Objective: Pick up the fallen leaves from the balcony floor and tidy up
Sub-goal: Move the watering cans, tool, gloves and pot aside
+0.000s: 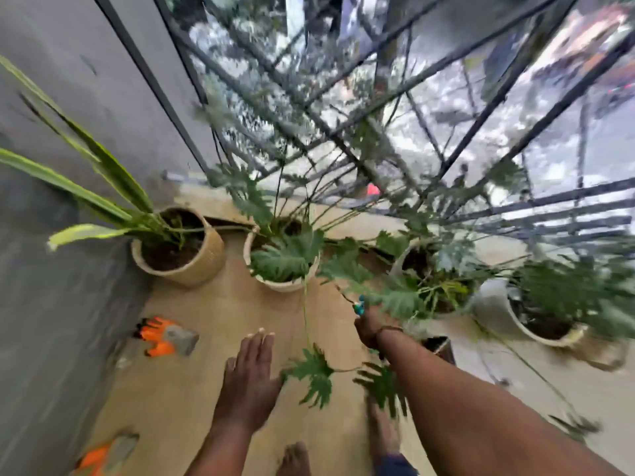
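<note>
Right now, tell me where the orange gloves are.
Both orange gloves lie on the floor at left near the grey wall: one below the woven pot, the other bottom-left.

Grey wall (68, 97), tan floor (213, 314)

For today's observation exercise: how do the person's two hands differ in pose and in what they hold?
The left hand is flat and open, fingers straight and together, holding nothing; the right hand is closed around a small teal tool. The left hand hovers over bare floor near a cut leaf; the right hand reaches further forward, up to the potted foliage. Both are bare: the orange gloves lie on the floor.
</note>
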